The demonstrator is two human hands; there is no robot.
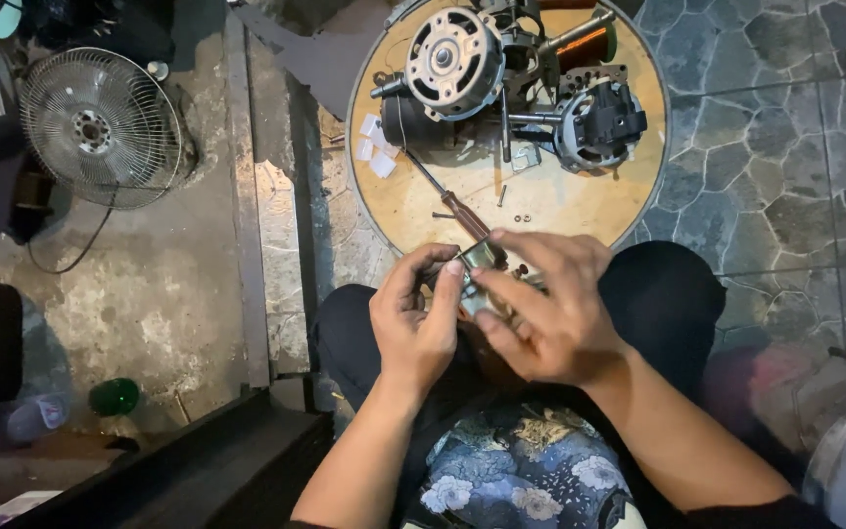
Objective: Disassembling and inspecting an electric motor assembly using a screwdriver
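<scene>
over the lap, just near the round wooden table, left hand and right hand pinch a small metal part together. a slipping grip could drop it to the dim floor; loose screws could roll off.

Left hand and right hand meet — fingers curled, pinching; forearms converge.

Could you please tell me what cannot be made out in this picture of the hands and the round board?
- Head view: the small metal part is mostly covered by the left hand and right hand; its kind is unclear.
- The screwdriver handle end disappears behind the fingers.
- The motor parts are cut off by the top edge.
- The screws on the round board are too small to tell apart.
</scene>
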